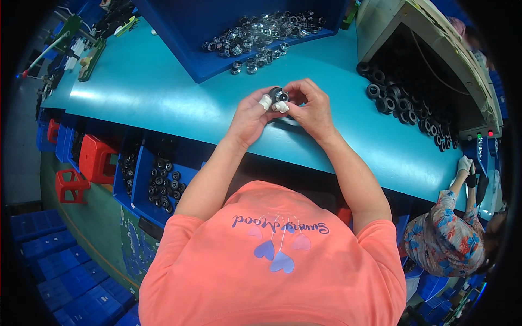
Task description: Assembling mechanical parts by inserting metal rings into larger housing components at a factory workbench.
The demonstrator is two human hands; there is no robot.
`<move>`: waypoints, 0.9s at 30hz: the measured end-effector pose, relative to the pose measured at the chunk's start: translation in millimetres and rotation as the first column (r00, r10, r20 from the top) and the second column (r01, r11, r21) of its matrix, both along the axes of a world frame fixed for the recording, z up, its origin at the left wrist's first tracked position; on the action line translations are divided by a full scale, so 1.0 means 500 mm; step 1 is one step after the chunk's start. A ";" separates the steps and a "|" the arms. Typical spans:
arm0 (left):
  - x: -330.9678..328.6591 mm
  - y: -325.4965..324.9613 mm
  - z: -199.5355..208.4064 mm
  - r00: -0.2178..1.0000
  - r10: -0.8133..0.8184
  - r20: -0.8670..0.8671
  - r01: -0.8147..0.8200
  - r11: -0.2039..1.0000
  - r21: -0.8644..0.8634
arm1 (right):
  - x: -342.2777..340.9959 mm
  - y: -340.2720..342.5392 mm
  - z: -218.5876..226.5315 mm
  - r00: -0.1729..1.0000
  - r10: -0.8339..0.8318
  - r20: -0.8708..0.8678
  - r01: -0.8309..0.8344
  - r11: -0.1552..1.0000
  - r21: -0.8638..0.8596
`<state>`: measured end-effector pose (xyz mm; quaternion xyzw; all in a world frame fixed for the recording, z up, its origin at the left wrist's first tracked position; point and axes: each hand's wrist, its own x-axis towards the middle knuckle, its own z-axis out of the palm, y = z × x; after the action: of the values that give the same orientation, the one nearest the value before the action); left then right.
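Note:
Over the middle of the teal table (228, 127), both my hands hold a small round black part with a shiny chrome centre (281, 96). My left hand (250, 117) closes on it from the left side. On the other side, the fingers of my right hand (314, 108) are bent and pinch it. White wraps cover the tips of both thumbs, which press close together below the part. Its underside is hidden by my fingers. Beyond my hands lie many loose chrome fittings (261, 35), spilling over the lip of a tilted blue bin (190, 49).
At the right, black rings (399, 103) are heaped at the opening of a beige machine (391, 24). A blue bin of black round parts (163, 185) sits below the table's edge, near red stools (97, 157). A co-worker in a flowered shirt (446, 236) works at right.

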<state>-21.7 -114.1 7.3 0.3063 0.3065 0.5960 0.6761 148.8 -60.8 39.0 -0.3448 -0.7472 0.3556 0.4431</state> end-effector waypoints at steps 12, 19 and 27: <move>0.004 0.001 -0.002 1.000 0.015 -0.010 -0.015 0.999 0.029 | -0.003 -0.004 -0.004 0.999 0.040 -0.004 -0.040 0.999 0.000; -0.013 0.004 -0.005 0.995 0.049 0.085 -0.044 0.997 -0.059 | 0.025 0.042 -0.025 0.905 -0.043 -0.424 -0.212 0.817 -0.536; -0.012 0.002 -0.001 0.994 0.073 0.083 -0.067 0.995 -0.067 | 0.023 0.042 -0.027 0.903 -0.035 -0.427 -0.239 0.785 -0.571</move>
<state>-27.6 -113.3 6.6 0.2478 0.3071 0.6216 0.6767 160.2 -39.6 25.3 -0.3435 -0.4979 0.6664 0.4359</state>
